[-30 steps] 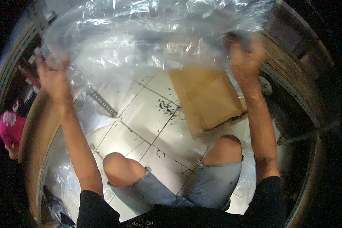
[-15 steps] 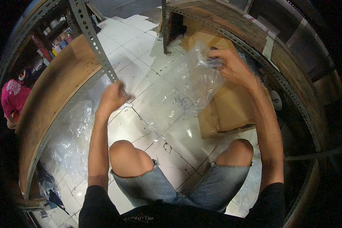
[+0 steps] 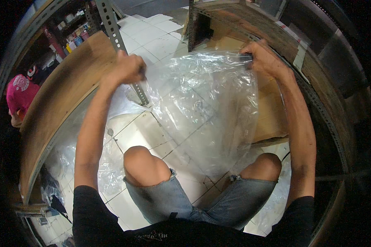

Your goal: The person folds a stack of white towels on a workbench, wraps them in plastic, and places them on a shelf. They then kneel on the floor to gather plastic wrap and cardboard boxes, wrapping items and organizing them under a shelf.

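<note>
A large clear plastic bag (image 3: 198, 103) hangs stretched between my two hands, above the floor and in front of my knees. My left hand (image 3: 130, 68) is closed on its upper left corner, slightly smeared by motion. At the upper right corner my right hand (image 3: 261, 57) grips the bag together with a small dark item whose kind I cannot make out. Through the film show floor tiles and part of a brown cardboard box (image 3: 272, 111), which stands behind the bag on the right.
A perforated metal post (image 3: 111, 31) rises just beyond my left hand, beside a curved-looking wooden shelf (image 3: 66, 78). Another wooden shelf (image 3: 272, 31) runs along the right. More clear plastic (image 3: 107, 164) lies at the left. A person in a pink shirt (image 3: 22, 90) is at far left.
My left hand has risen and taken hold of the bag's left corner. My right hand has moved up and right. The bag, bunched before, is now spread wide between them.
</note>
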A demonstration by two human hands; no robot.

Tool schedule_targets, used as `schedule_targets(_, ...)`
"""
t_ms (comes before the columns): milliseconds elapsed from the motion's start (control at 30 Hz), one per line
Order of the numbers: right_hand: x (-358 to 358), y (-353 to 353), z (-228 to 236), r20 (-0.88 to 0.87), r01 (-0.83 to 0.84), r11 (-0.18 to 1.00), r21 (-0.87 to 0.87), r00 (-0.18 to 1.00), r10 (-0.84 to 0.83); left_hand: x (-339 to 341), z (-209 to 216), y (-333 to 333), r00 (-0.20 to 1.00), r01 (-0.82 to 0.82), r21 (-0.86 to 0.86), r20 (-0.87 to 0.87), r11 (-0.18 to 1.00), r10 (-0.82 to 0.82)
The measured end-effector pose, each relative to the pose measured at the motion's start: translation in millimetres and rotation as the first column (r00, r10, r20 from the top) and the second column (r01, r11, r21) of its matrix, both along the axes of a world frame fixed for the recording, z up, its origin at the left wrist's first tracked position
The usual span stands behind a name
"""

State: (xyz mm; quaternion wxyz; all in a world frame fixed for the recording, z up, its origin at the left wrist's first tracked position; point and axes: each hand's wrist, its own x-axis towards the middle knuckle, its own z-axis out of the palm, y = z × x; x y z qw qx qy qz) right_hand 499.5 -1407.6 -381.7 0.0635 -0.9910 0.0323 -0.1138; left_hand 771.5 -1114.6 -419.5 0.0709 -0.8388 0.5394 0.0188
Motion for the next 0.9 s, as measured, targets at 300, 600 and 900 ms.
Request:
schedule_targets(300,-53,44,-1,0.736,0.273,0.754,-0.598,0.559,0.382,-49,-7,89,0.505,0.496,-0.767,0.636,0.406,0.584)
schedule_targets(600,-39,31,-201,-0.548,-0.308,0.932,-0.193,0.821,0.157,-94,-248,102,0.999,0.005,-0.394,0.039,0.919,0.011)
schedule_targets(900,-26,41,-219,-0.821,0.048,0.990,0.135,0.565,0.085,-123,-320,92,0.910,-0.396,-0.268,-0.241,0.879,0.336)
